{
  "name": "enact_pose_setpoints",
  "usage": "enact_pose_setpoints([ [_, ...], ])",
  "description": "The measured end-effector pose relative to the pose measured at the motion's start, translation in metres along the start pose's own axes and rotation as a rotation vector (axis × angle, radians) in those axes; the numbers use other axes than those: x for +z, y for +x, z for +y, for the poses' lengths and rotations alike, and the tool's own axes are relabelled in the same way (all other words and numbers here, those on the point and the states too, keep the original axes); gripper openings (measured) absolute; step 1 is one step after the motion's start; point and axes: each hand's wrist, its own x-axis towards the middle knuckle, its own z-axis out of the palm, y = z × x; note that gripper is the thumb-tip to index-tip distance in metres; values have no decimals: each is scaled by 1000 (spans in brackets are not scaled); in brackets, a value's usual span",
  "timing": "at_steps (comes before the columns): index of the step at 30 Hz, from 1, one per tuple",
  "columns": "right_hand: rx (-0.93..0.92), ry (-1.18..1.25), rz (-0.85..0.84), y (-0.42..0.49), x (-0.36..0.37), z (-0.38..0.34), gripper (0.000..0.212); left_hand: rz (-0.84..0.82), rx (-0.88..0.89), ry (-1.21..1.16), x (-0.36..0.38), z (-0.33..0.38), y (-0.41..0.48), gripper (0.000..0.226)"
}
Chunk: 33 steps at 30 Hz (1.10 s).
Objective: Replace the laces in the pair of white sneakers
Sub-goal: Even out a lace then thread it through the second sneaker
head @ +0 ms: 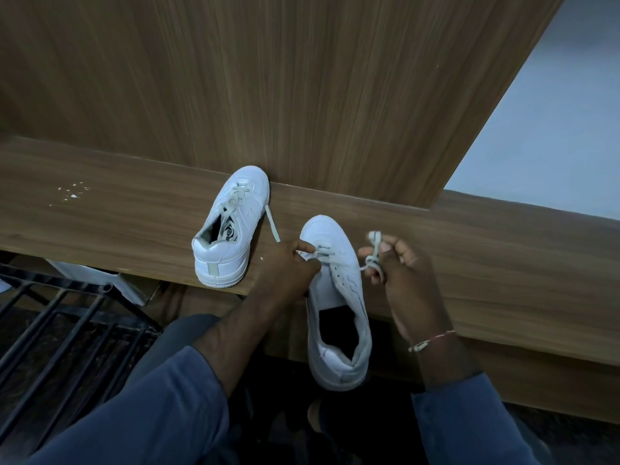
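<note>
Two white sneakers rest on a wooden shelf. The left sneaker stands fully on the shelf, loosely laced, with lace bunched inside it. The right sneaker overhangs the front edge, heel toward me, with one grey lace across its lowest eyelets. My left hand pinches the lace at the shoe's left eyelets; its free end trails over the shelf. My right hand holds the other lace end, wound around its fingers, just right of the shoe.
The wooden shelf carries small white specks at the left. A wooden panel rises behind it, with a pale wall at the right. A black metal rack stands below left, beside a white object.
</note>
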Motion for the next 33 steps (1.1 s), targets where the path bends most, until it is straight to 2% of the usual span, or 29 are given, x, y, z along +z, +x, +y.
enact_pose_setpoints([
  [2,47,-172,-21,0,-1,9,23,-13,10,-14,-2,1,1,21],
  [4,81,-233,-25,-1,-1,12,20,-37,9,-37,-2,1,-2,23],
  [7,140,-70,-20,-3,4,8,8,-104,21,-77,-3,2,-8,33],
  [9,158,42,-41,-3,10,-5,11,-152,23,-95,-4,4,-11,37],
  [13,97,221,-258,2,34,-37,21,-172,1,-270,-5,7,-12,24],
  [15,7,61,-269,8,46,-45,23,-177,-20,-332,-5,8,-13,21],
  [17,-58,-115,-208,15,54,-43,24,-217,-42,-410,-5,8,-15,26],
  [20,-60,-185,-135,18,57,-33,24,-263,-56,-496,-7,9,-14,39],
  [22,-45,-228,-128,19,54,-23,23,-230,-45,-487,-8,10,-13,31],
  [26,-102,-289,-161,17,57,-20,7,-95,-56,-479,-5,10,-12,18],
  [28,-117,-276,-161,14,60,-25,11,-65,-61,-514,-4,13,-13,12],
  [33,-142,-297,-93,16,60,-26,21,14,-110,-515,-5,18,-10,20],
])
